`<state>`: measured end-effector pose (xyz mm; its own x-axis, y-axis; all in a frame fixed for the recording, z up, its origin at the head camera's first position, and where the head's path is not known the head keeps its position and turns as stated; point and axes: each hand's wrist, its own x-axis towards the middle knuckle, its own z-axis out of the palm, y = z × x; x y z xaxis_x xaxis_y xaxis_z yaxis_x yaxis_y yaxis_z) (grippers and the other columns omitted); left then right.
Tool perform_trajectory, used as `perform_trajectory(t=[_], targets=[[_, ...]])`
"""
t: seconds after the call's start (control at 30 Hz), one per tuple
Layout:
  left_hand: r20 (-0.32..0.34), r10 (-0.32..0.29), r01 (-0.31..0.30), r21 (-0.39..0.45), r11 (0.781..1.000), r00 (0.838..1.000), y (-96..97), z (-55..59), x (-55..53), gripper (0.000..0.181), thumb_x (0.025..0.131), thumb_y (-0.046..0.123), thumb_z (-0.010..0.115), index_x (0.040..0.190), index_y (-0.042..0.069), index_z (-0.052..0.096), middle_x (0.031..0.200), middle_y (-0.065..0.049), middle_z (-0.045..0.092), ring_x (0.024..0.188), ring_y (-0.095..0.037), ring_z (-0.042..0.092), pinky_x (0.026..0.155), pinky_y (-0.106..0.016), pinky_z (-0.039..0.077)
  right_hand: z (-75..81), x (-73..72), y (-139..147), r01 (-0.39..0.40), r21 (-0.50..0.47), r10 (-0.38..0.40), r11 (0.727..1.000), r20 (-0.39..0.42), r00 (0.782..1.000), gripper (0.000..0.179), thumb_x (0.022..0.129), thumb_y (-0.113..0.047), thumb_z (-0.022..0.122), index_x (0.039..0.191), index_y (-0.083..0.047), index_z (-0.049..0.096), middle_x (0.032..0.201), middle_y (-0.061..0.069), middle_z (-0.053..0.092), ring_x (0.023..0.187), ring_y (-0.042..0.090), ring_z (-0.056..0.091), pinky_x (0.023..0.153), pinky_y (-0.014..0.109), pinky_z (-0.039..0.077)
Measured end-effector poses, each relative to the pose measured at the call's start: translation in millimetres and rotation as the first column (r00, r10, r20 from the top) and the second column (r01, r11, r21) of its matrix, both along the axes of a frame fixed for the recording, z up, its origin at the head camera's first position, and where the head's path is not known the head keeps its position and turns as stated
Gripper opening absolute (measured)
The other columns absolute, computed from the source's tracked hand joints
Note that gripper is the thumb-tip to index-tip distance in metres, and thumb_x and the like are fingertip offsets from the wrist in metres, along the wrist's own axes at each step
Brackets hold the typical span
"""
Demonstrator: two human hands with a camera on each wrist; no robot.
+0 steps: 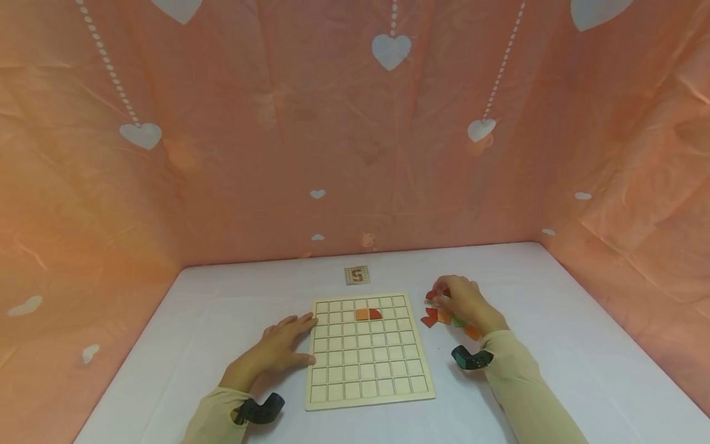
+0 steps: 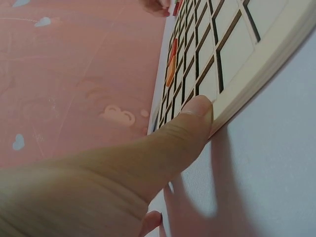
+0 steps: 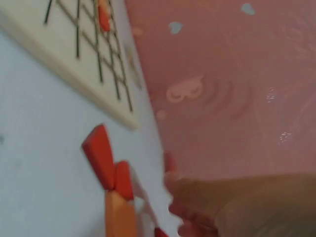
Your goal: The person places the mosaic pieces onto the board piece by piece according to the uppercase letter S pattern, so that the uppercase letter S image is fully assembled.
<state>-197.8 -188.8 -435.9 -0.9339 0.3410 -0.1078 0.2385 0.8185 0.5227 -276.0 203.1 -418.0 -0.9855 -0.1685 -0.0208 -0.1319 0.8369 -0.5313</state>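
Matt wooden grid board (image 1: 352, 373), smooth matt loose pieces (image 1: 444, 317), creased, faintly glossy cloth-like backdrop (image 1: 344, 135)

Your pale gridded board (image 1: 368, 372) lay flat before you.
Near its 12 o'clock, an orange square (image 1: 362, 315) filled one cell, with a red quarter-round (image 1: 375, 314) beside it at 3 o'clock; off the board toward 2 o'clock, red, orange and green loose pieces (image 1: 444, 317) lay clustered by your right hand (image 1: 465, 300).

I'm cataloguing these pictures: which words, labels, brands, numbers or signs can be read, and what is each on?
"S" or "5", on the card: too small to tell which.
No readable text on the board or the tiles.
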Motion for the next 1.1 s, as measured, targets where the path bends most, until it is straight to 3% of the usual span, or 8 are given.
perform_trajectory(t=[0.2, 0.43, 0.6, 0.77, 0.9, 1.0, 1.1], targets=[[0.004, 0.008, -0.008, 0.000, 1.000, 1.000, -0.2, -1.8, -1.1, 0.081, 0.082, 0.032, 0.082, 0.152, 0.009, 0.046, 0.163, -0.013, 0.038, 0.152, -0.045, 0.027, 0.120, -0.071, 0.016, 8.3, -2.0, -10.2, -0.109, -0.121, 0.100, 0.987, -0.076, 0.992, 0.024, 0.095, -0.009, 0.066, 0.117, -0.001, 0.069, 0.112, 0.015, 0.072, 0.089, 0.023, 0.060, 0.074, 0.027, 0.052], [-0.004, 0.005, -0.005, -0.005, 1.000, 1.000, 0.4, -1.6, -1.1, 0.081, 0.082, 0.032, 0.082, 0.151, 0.009, 0.046, 0.163, -0.013, 0.038, 0.151, -0.045, 0.028, 0.120, -0.070, 0.019, 17.5, 2.3, -35.8, -0.154, -0.189, 0.131, 0.970, -0.131, 0.983, 0.026, 0.094, -0.011, 0.069, 0.119, -0.002, 0.070, 0.109, 0.014, 0.072, 0.091, 0.022, 0.064, 0.075, 0.027, 0.057], [-0.005, -0.004, 0.004, 0.001, 1.000, 1.000, 0.0, 0.0, -0.1, 0.081, 0.082, 0.031, 0.082, 0.150, 0.007, 0.047, 0.162, -0.015, 0.039, 0.151, -0.046, 0.028, 0.119, -0.071, 0.020, 21.1, 7.9, -58.6, -0.212, -0.211, 0.188, 0.954, -0.129, 0.974, 0.026, 0.094, -0.011, 0.070, 0.118, -0.002, 0.070, 0.102, 0.011, 0.070, 0.087, 0.020, 0.064, 0.071, 0.026, 0.053], [-0.005, 0.002, -0.002, -0.006, 1.000, 1.000, -0.2, -0.2, 0.1, 0.080, 0.082, 0.031, 0.082, 0.150, 0.007, 0.048, 0.162, -0.015, 0.039, 0.151, -0.045, 0.029, 0.119, -0.069, 0.021, 21.4, 11.0, -81.6, -0.287, -0.170, 0.262, 0.943, -0.153, 0.953, 0.024, 0.095, -0.010, 0.069, 0.117, -0.001, 0.070, 0.099, 0.010, 0.071, 0.082, 0.017, 0.062, 0.070, 0.027, 0.052], [-0.004, 0.016, -0.016, -0.012, 1.000, 1.000, 0.0, -2.3, -0.5, 0.080, 0.081, 0.031, 0.083, 0.150, 0.008, 0.048, 0.162, -0.013, 0.039, 0.151, -0.044, 0.029, 0.120, -0.068, 0.022, 19.6, 13.9, -100.1, -0.294, -0.103, 0.274, 0.950, -0.174, 0.946, 0.022, 0.094, -0.012, 0.071, 0.115, -0.005, 0.072, 0.098, 0.007, 0.072, 0.076, 0.011, 0.057, 0.067, 0.024, 0.049], [-0.003, 0.019, -0.019, -0.012, 1.000, 1.000, 0.3, -2.1, -0.6, 0.081, 0.081, 0.032, 0.083, 0.151, 0.009, 0.048, 0.163, -0.012, 0.039, 0.151, -0.044, 0.029, 0.120, -0.067, 0.022, 19.1, 17.5, -114.0, -0.292, -0.032, 0.280, 0.956, -0.205, 0.938, 0.022, 0.092, -0.012, 0.073, 0.113, -0.007, 0.073, 0.099, 0.006, 0.073, 0.076, 0.012, 0.059, 0.073, 0.029, 0.051], [-0.001, 0.015, -0.015, -0.013, 1.000, 1.000, 0.3, -1.6, -1.0, 0.081, 0.082, 0.033, 0.082, 0.151, 0.010, 0.047, 0.163, -0.012, 0.039, 0.152, -0.044, 0.028, 0.121, -0.068, 0.021, 16.9, 20.6, -126.9, -0.297, 0.016, 0.293, 0.955, -0.219, 0.931, 0.021, 0.091, -0.014, 0.074, 0.112, -0.009, 0.075, 0.102, 0.006, 0.075, 0.087, 0.020, 0.067, 0.085, 0.042, 0.052]])
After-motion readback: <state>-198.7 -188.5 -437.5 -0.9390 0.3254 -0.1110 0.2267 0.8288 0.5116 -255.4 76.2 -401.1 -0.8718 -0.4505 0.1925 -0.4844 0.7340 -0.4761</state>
